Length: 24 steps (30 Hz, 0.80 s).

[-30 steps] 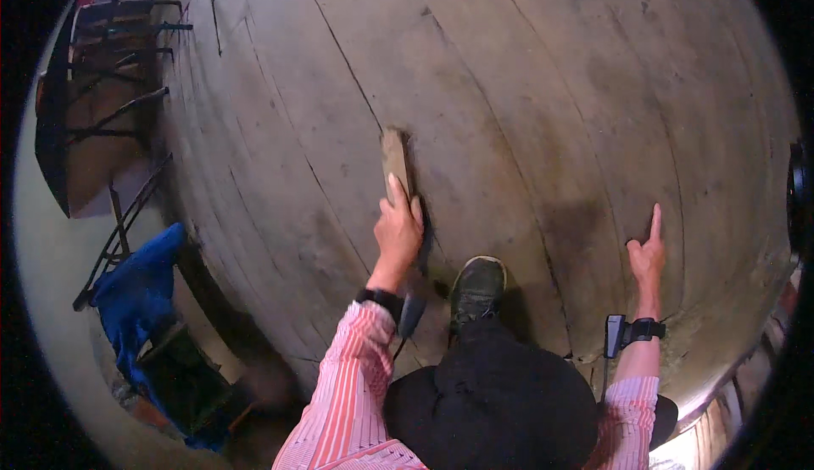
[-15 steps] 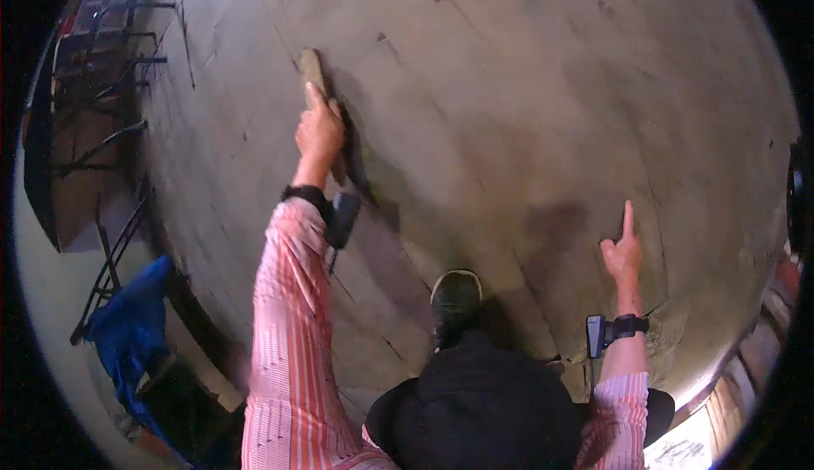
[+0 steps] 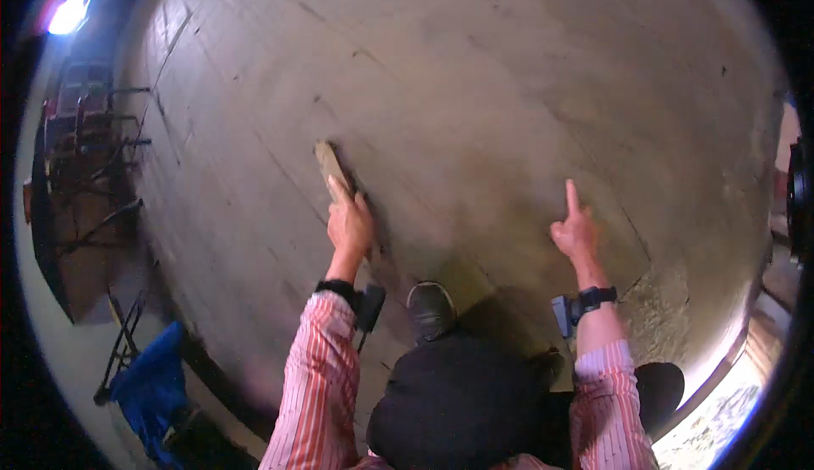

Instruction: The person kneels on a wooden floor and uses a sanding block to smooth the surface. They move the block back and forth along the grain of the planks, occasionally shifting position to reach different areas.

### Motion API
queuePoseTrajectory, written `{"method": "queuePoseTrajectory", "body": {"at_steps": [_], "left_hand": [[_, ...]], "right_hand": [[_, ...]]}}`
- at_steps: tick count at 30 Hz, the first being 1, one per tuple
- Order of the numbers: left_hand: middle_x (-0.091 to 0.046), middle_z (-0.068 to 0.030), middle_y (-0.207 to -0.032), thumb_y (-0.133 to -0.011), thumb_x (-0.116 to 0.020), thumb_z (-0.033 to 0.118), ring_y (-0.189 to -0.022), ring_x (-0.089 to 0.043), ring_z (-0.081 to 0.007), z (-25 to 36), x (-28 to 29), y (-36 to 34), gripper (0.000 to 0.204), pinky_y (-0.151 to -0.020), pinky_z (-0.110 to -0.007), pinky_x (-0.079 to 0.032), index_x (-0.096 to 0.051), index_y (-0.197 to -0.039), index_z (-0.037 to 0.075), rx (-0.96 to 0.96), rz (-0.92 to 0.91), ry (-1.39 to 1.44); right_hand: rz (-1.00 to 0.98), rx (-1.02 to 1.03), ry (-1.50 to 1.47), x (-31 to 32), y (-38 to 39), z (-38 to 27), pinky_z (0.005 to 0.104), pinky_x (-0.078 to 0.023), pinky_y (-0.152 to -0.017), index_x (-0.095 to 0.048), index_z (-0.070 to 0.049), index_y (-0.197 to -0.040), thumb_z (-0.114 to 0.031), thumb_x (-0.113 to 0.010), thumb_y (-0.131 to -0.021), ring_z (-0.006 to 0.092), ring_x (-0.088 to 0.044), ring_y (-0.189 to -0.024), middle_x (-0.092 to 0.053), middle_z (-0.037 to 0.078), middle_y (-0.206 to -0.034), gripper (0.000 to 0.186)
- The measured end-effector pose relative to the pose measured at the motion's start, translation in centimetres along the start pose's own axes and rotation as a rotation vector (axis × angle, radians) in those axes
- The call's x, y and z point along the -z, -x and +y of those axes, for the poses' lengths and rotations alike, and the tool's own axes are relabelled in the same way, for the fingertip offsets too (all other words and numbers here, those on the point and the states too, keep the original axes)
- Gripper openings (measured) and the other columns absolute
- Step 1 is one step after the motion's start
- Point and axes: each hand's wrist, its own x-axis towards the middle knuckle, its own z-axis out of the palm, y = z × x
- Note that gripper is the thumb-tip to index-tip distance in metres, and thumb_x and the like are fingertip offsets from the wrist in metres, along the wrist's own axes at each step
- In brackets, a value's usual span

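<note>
My left hand (image 3: 350, 222) is closed around a long, narrow, tan hand float (image 3: 331, 166), its thumb stretched along the top. The float lies against the grey concrete surface (image 3: 475, 88), with a dark shadow along its right side. Part of the tool is hidden under my palm. Off to the right, my right hand (image 3: 577, 231) holds nothing that shows. Its index finger points forward, the thumb stands out and the other fingers look curled. It hovers over or rests on the concrete; I cannot tell which.
My shoe (image 3: 431, 310) stands between my arms on the concrete. Metal-legged furniture (image 3: 85, 165) lines the left side, with a blue cloth (image 3: 155, 389) below it. A bright lamp (image 3: 69, 13) shines at the far left. Rough, crumbly concrete (image 3: 666, 313) lies beside my right wrist.
My left hand has come nearer to me and rightward with the float in it. My right hand has shifted left, still pointing. The whole view has tilted, bringing the lamp into sight.
</note>
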Motion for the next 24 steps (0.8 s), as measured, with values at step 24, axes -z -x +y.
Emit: {"method": "queuePoseTrajectory", "body": {"at_steps": [24], "left_hand": [[-0.062, -0.0239, -0.076, -0.085, -0.059, 0.032, -0.074, -0.061, -0.0414, 9.5, -3.2, 8.4, 0.088, -0.07, -0.045, -0.047, 0.001, -0.143, 0.005, -0.246, -0.25, 0.471]], "right_hand": [[-0.079, 0.393, -0.384, -7.8, 9.1, -11.0, 0.0481, -0.051, -0.073, -0.025, -0.007, -0.139, -0.009, -0.058, -0.074, 0.0426, -0.059, -0.087, -0.057, 0.026, -0.1, 0.073]]}}
